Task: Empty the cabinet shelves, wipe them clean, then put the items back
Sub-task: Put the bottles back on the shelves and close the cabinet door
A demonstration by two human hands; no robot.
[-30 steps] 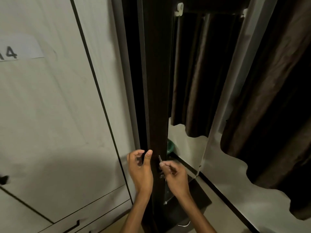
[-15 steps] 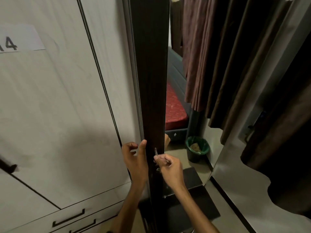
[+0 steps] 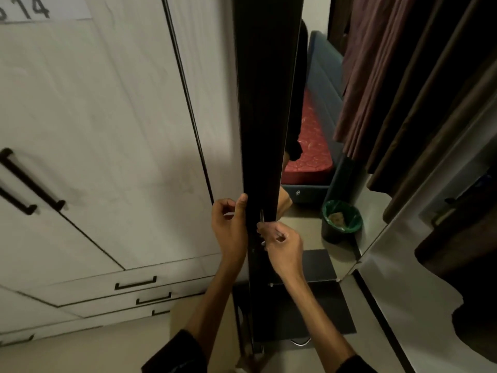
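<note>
1. A white cabinet front [image 3: 94,130] was seen filling the left half of the view, with a paper label marked "14" [image 3: 40,8] at its top left, black bar handles [image 3: 29,181] on its doors, and three drawers with black pulls [image 3: 135,283] low down.
2. A dark cabinet door [image 3: 265,103] was seen edge-on in the middle, running from the top of the view almost to the floor; its mirrored face was turned to the right.
3. Brown curtains [image 3: 403,90] were seen hanging on the right.
4. A bed with a red mattress [image 3: 312,146] and a dark bin lined with a green bag [image 3: 341,222] were shown to the right of the door, in or past the mirror.
5. The left hand [image 3: 228,227] was held against the door's left edge, the thumb laid straight up along the dark panel and the other fingers curled in behind the edge.
6. The right hand [image 3: 282,243] was held at the door's front edge, fingers curled, with the thumb and forefinger pinched on a small key [image 3: 262,216] standing up at the lock.
7. Whether the key was seated in the lock could not be told.
</note>
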